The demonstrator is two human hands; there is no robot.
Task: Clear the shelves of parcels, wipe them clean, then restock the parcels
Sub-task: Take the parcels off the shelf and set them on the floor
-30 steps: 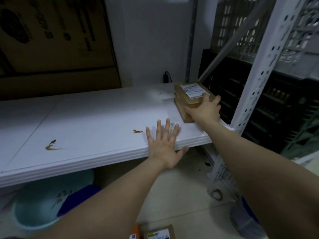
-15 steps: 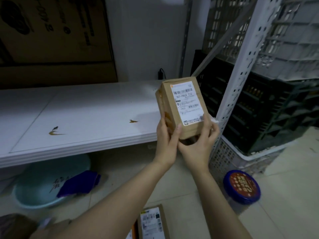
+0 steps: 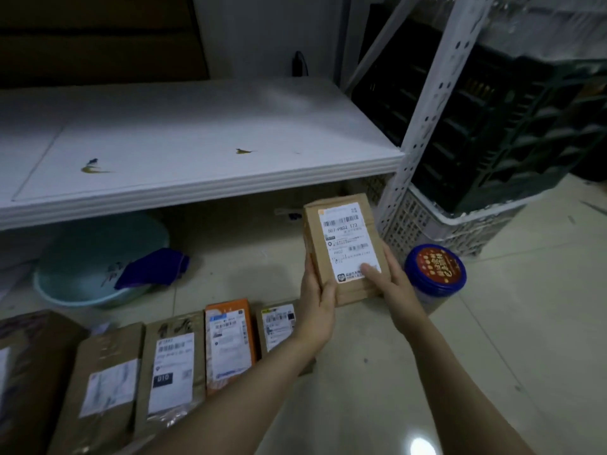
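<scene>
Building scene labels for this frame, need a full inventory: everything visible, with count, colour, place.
shelf: 1, white, upper left, two yellowish stains on it
shelf post: 1, white, perforated, right of shelf
held parcel: 1, brown with white label, above floor
floor parcels: 5 in view, four brown, one orange, row at lower left
basin: 1, teal, floor under shelf
cloth: 1, purple, draped on basin's rim
jar: 1, blue lid, floor right of held parcel
black crates: several, stacked at right
white crate: 1, beneath black crates
cardboard box: 1, brown, top left
left hand: grips held parcel's left edge
right hand: holds its lower right, thumb on label
</scene>
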